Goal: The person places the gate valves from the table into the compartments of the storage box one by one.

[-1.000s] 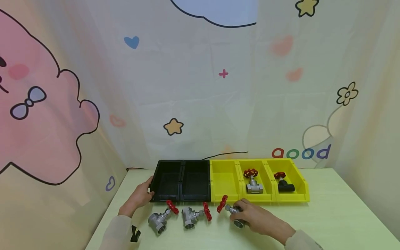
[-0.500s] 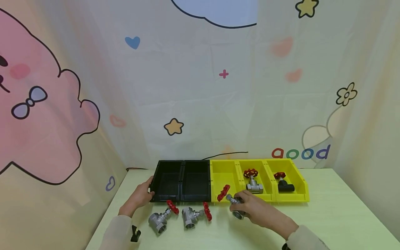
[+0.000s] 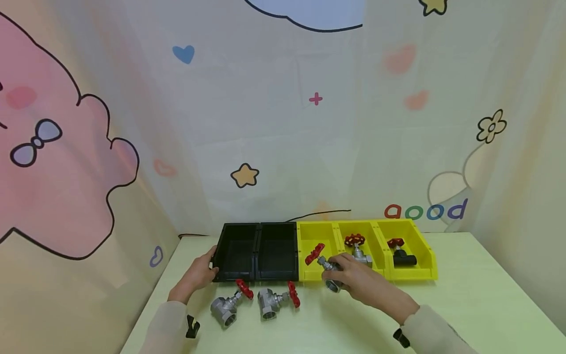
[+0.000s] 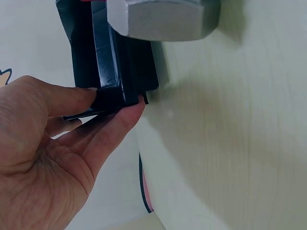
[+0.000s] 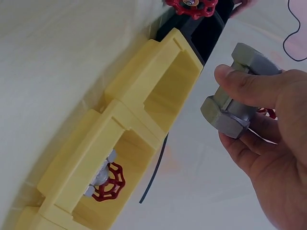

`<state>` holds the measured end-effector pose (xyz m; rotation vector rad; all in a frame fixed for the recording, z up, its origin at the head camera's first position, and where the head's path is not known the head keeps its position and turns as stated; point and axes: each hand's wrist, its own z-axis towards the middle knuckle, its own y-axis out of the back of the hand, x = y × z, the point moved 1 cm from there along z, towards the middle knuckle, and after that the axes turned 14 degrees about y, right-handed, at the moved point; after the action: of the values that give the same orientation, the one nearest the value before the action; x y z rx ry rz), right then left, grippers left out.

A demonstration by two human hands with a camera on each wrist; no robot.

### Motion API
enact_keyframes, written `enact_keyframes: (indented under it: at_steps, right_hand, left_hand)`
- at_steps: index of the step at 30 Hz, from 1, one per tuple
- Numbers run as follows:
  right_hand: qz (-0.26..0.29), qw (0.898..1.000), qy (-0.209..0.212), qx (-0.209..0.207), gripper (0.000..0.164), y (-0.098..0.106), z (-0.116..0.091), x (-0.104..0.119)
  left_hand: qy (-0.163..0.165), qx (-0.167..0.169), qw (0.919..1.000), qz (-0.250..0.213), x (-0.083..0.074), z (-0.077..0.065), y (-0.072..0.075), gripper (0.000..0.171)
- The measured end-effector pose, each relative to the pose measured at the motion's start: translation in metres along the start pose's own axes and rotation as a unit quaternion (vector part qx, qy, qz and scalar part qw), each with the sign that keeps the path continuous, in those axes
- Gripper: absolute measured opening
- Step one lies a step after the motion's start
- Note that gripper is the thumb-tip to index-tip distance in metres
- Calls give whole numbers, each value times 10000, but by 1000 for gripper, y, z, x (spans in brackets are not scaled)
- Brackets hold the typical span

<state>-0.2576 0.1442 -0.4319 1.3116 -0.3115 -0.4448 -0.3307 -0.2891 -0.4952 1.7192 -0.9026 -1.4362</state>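
My left hand pinches the side wall of the leftmost black bin; in the left wrist view the thumb lies on one side of that black plastic edge and fingers on the other. My right hand grips a steel gate valve by its body, raised off the table. Its red handwheel points up and left, in front of the left yellow bin. On the table lie two more steel valves, one at left and one nearer the middle, both with red handwheels.
A second black bin joins the yellow row. The middle yellow bin holds a steel valve, partly behind my right hand. In the right yellow bin sits a dark-bodied valve. A printed curtain hangs behind.
My right hand has lifted the valve off the table and carried it forward to the front of the left yellow bin. My left hand stays on the black bin.
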Motion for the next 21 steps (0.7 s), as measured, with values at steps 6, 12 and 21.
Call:
enact_keyframes:
  at_steps: [6, 12, 21]
  right_hand:
    - [-13, 9998, -142, -105, 45, 4, 8, -2]
    - [-116, 9994, -288, -150, 46, 10, 19, -3]
    - [-238, 9973, -488, -487, 46, 10, 32, -8]
  left_hand:
    - [0, 28, 10000, -26, 0, -2, 1, 73]
    - [-53, -22, 10000, -4, -1, -1, 1, 73]
    - [-68, -34, 10000, 8, -1, -1, 1, 73]
